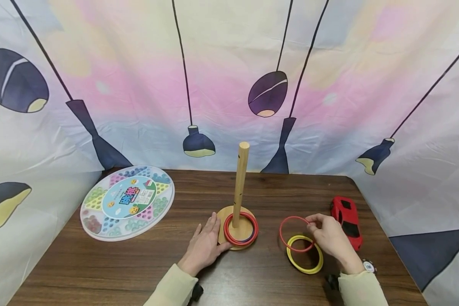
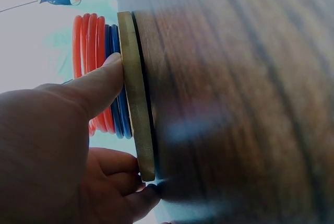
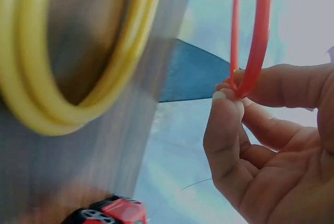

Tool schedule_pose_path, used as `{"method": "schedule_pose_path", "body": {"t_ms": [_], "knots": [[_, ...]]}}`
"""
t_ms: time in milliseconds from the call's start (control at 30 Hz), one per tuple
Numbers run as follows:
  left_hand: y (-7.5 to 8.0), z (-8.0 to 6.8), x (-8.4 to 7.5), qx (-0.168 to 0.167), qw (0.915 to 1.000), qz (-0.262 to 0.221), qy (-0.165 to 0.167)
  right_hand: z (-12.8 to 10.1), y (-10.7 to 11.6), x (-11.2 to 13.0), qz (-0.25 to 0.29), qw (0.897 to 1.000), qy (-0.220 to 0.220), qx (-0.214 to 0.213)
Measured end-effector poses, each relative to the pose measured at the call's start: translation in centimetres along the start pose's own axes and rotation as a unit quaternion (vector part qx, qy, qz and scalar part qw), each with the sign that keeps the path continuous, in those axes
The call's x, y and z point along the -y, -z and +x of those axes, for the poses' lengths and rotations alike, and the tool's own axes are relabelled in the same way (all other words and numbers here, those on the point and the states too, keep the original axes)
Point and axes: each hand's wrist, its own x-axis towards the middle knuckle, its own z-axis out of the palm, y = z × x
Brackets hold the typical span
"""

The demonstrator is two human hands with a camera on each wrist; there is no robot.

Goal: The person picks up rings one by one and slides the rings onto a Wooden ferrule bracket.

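Observation:
My right hand [image 1: 332,236] pinches a thin red ring [image 1: 293,218] between thumb and fingertips, tilted above the table. Below it lie yellow rings [image 1: 307,271], stacked; they show large in the right wrist view [image 3: 39,114]. A wooden peg [image 1: 240,182] stands upright on a round wooden base [image 1: 222,214]. Around the peg lies a stack with several red rings [image 2: 91,41] on top and blue rings [image 2: 116,125] beneath. My left hand [image 1: 205,246] rests at the base's left side, fingers extended along the rim, thumb touching its near edge.
A red toy car [image 1: 347,219] sits just right of my right hand. At the left back lies a round Chinese-checkers-style board [image 1: 128,197]. The brown wooden table [image 1: 199,191] backs onto a printed curtain [image 1: 229,85].

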Motion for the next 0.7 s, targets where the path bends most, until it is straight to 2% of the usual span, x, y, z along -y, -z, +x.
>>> {"method": "schedule_pose_path", "body": {"t_ms": [200,333,600,700], "knots": [[0.0,0.0,0.0,0.003,1.0000,0.001,0.002,-0.1,1.0,0.9,0.049,0.998,0.042,-0.011],[0.0,0.0,0.0,0.004,1.0000,0.005,0.002,-0.1,1.5,1.9,0.108,0.991,0.077,-0.033],[0.1,0.0,0.0,0.005,1.0000,-0.001,0.001,-0.7,2.3,5.0,0.241,0.961,0.107,-0.079],[0.2,0.0,-0.1,0.004,1.0000,-0.003,0.001,-0.9,2.7,6.2,0.293,0.945,0.118,-0.090]]}}
